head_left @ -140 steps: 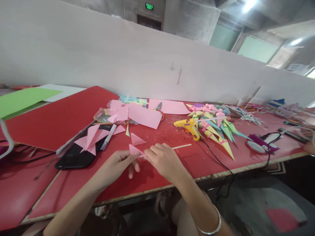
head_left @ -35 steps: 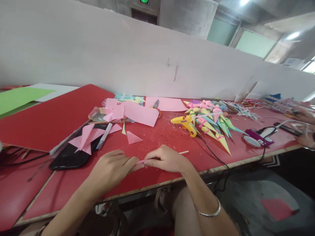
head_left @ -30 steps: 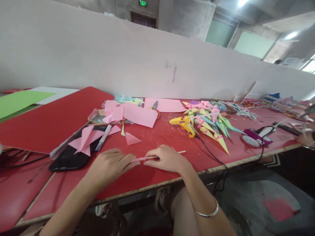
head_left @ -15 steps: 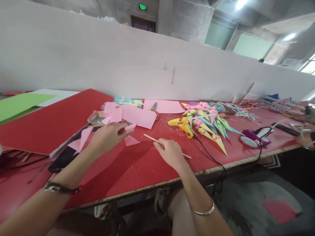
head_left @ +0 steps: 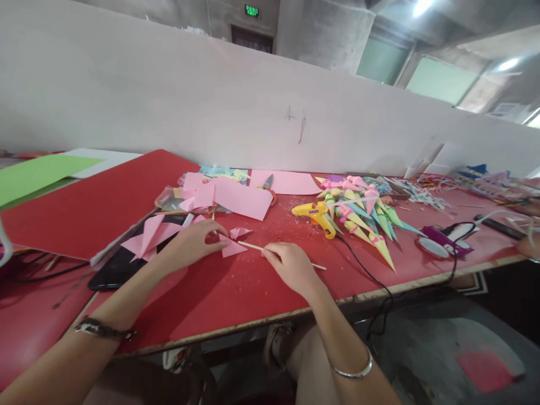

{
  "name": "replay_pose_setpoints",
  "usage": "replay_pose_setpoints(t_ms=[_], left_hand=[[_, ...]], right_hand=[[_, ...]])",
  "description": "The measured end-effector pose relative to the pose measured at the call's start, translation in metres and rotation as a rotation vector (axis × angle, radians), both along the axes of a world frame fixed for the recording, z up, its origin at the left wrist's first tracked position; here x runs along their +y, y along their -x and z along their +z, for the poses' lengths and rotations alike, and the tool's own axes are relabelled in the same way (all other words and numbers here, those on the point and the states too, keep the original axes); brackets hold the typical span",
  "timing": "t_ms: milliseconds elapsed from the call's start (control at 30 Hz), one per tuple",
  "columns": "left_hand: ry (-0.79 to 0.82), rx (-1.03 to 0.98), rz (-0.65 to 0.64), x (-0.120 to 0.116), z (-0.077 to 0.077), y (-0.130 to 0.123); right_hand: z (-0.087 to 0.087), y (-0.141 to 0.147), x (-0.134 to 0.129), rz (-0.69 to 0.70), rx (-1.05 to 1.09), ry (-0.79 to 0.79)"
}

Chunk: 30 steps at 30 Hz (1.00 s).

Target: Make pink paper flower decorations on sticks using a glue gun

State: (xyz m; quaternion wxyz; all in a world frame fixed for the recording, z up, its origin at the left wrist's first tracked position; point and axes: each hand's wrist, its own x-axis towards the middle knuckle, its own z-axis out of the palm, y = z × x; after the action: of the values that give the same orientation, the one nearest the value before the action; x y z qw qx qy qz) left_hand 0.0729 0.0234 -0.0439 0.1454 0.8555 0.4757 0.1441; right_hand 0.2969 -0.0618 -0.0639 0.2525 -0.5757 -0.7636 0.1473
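Note:
My right hand point(head_left: 292, 269) is closed around a thin wooden stick point(head_left: 251, 246), which sticks out on both sides of it. To the left, my left hand point(head_left: 194, 244) is curved with a gap between thumb and fingers. Its fingertips are at the edge of a small pink paper triangle point(head_left: 233, 249) lying flat; I cannot tell whether they touch. A small folded pink paper piece point(head_left: 241, 232) lies just behind the triangle. The stick's left tip is close to the triangle. More pink cut paper point(head_left: 152, 236) lies beside my left forearm.
Behind are pink sheets point(head_left: 244, 198) and scissors point(head_left: 269, 183). A yellow glue gun point(head_left: 314, 214) with a black cord sits right, beside a pile of coloured paper cones point(head_left: 358, 211). A red board point(head_left: 105, 208) lies left. Another person's hand point(head_left: 529, 244) is at the far right.
My left hand has let go of the small folded pink piece, which now lies on the table, and has moved down toward the triangle. My right hand still holds the stick.

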Motion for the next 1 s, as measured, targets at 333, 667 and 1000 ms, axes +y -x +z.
replay_pose_setpoints(t_ms=[333, 667, 1000], left_hand=[[0.2, -0.031, -0.112, -0.007, -0.005, -0.001], [0.071, -0.066, -0.214, -0.031, 0.014, -0.016], [0.081, -0.229, -0.285, -0.046, 0.018, -0.027]], right_hand=[[0.0, 0.0, 0.0, 0.059, -0.056, -0.011], [0.001, 0.009, -0.007, 0.042, 0.334, -0.121], [0.01, 0.009, -0.012, 0.112, 0.178, -0.034]])
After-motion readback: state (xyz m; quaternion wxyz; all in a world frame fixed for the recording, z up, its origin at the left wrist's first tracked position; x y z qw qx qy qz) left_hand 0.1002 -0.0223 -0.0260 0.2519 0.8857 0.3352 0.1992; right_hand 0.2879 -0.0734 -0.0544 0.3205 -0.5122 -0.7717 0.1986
